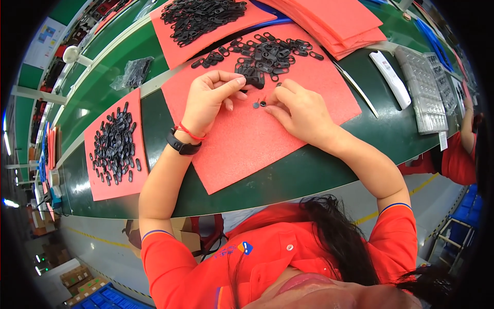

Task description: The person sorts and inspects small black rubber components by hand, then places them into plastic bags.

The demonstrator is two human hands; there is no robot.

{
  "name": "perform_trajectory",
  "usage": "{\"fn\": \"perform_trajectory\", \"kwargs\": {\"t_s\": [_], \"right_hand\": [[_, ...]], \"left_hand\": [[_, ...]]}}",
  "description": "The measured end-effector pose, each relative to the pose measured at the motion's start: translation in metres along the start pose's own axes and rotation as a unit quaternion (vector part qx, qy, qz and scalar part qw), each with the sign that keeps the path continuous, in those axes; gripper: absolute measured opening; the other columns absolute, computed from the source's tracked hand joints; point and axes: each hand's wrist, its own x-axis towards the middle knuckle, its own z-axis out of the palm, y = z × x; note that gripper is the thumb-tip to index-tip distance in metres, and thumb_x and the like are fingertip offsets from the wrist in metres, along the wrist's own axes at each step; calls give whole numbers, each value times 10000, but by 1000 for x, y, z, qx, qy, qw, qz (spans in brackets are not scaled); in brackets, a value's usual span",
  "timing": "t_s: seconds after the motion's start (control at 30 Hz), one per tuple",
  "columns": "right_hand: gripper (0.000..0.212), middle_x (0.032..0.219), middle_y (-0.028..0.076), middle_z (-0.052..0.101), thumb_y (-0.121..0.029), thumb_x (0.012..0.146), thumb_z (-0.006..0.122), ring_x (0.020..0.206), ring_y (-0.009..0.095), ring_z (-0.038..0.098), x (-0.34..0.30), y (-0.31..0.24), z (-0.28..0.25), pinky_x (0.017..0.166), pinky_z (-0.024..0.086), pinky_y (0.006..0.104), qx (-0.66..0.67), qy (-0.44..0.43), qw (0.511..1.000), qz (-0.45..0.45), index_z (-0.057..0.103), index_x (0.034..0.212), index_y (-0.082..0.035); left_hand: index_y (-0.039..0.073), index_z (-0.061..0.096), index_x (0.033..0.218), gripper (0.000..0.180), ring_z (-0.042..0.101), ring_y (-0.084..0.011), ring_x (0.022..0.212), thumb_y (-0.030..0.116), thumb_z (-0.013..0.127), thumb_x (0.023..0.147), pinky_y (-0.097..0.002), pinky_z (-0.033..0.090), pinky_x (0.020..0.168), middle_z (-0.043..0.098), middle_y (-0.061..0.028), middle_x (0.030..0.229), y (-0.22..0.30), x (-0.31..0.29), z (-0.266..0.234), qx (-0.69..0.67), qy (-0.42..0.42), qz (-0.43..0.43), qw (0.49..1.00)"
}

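Observation:
My left hand rests on a red foam mat, its thumb and forefinger pinched on a small stack of black oblong plastic parts. My right hand lies on the same mat, fingertips touching two tiny dark round pieces between the hands. A loose heap of the same black oblong parts lies just beyond my fingers at the mat's far edge. A black wristband and a red string sit on my left wrist.
A second red mat with scattered black parts lies at the left, a third with a big pile at the back. Stacked red mats, a white oblong tool and clear blister trays lie at the right. Another person's arm is at the far right.

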Motion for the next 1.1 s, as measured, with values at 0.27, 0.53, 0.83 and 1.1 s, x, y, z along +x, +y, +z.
{"fn": "perform_trajectory", "kwargs": {"t_s": [0.27, 0.53, 0.83, 1.1], "right_hand": [[143, 752, 71, 498, -121, 742, 643, 658, 256, 555, 1, -1, -4, 561, 458, 348, -6, -5, 1000, -24, 594, 875, -104], [135, 771, 66, 489, -133, 745, 639, 672, 254, 551, 2, -3, -3, 567, 457, 352, 4, -16, 1000, -22, 590, 869, -111], [125, 783, 67, 508, -130, 738, 647, 682, 262, 564, -1, -1, -1, 568, 460, 361, 33, -13, 999, -19, 566, 820, -82], [143, 780, 75, 500, -170, 734, 640, 671, 262, 566, 2, -2, -2, 573, 469, 376, -3, -26, 999, -30, 540, 786, -82]], "left_hand": [[-10, 506, 793, 95, 645, -186, 735, 30, 592, 799, -224, 513, 558, 618, -161, 883, 13, -19, -9, 14, 1, 32, 999], [-20, 545, 829, 91, 606, -133, 816, 14, 618, 787, -238, 494, 749, 599, -137, 963, -7, -22, -2, 9, -44, 17, 999], [-60, 554, 975, 199, 606, -147, 847, -28, 605, 785, -244, 501, 760, 606, -114, 931, -11, -26, 11, -45, 6, 35, 998], [-59, 550, 1006, 235, 620, -139, 728, 8, 618, 791, -232, 521, 655, 617, -107, 872, -11, -28, 12, -57, 6, 20, 998]]}}
